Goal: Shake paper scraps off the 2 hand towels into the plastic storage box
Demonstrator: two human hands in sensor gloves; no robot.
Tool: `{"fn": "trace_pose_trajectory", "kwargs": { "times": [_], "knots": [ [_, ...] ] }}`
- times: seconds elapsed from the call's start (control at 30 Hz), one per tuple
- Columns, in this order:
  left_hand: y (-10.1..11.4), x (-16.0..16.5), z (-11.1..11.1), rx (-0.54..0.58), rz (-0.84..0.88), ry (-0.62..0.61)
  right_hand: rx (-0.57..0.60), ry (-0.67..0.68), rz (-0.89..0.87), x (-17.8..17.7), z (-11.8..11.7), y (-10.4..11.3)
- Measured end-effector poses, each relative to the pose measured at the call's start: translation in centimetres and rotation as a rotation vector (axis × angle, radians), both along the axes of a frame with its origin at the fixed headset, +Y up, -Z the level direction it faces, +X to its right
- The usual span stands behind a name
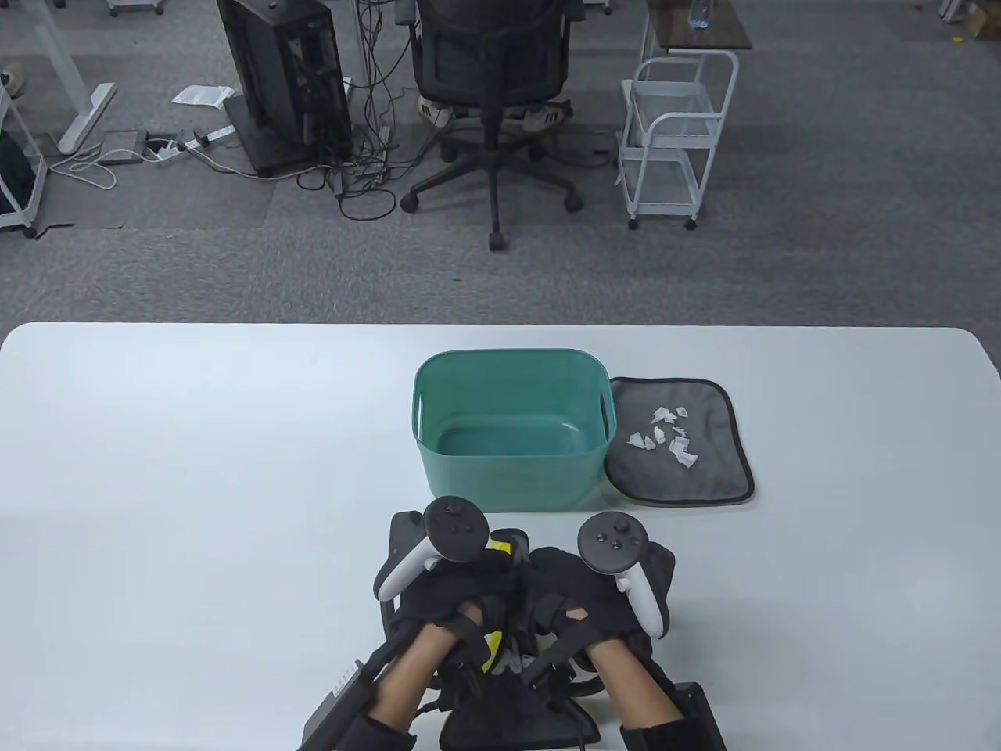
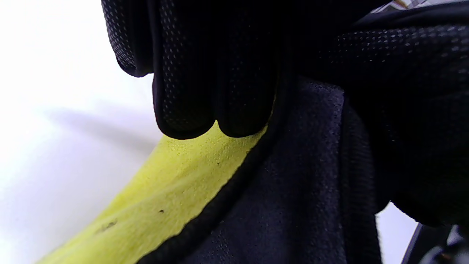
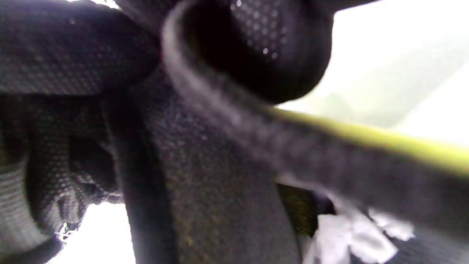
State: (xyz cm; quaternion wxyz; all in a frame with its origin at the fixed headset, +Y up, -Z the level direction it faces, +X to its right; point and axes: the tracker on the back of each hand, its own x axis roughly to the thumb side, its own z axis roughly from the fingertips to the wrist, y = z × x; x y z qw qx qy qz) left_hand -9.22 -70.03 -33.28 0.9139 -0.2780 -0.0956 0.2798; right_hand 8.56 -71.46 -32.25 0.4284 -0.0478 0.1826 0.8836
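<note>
A teal plastic storage box (image 1: 512, 477) stands mid-table with nothing visible inside. Right of it a dark grey hand towel (image 1: 688, 469) lies flat with several white paper scraps (image 1: 665, 434) on it. Close to the table's front edge, my left hand (image 1: 457, 583) and right hand (image 1: 575, 591) hold a second towel (image 1: 512, 708), dark grey with a yellow underside (image 1: 500, 546), bunched between them. Left-hand fingers (image 2: 205, 73) curl over its yellow face (image 2: 172, 187). The right-hand finger (image 3: 271, 47) hooks its dark hem (image 3: 227, 121), and white scraps (image 3: 351, 238) lie in the fold below.
The white table (image 1: 195, 469) spreads wide to the left and right of the box. Beyond its far edge stand an office chair (image 1: 493, 86), a white trolley (image 1: 676, 133) and a computer tower (image 1: 285, 78) on the carpet.
</note>
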Motion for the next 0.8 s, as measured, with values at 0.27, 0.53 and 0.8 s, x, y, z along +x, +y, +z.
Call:
{"fn": "trace_pose_trajectory", "kwargs": {
  "times": [0.27,0.53,0.8],
  "knots": [
    [0.9,-0.7,-1.7,-0.12,0.13,0.041,-0.126,0.001,-0.001,-0.1,-1.9,2.0],
    [4.4,-1.1,-2.9,-0.109,0.182,0.09,-0.2,0.01,-0.073,-0.1,-4.0,5.5],
    [10.2,-0.6,-4.9,-0.052,0.197,0.103,-0.199,0.017,-0.146,0.8,-6.1,10.7]
  ]
}}
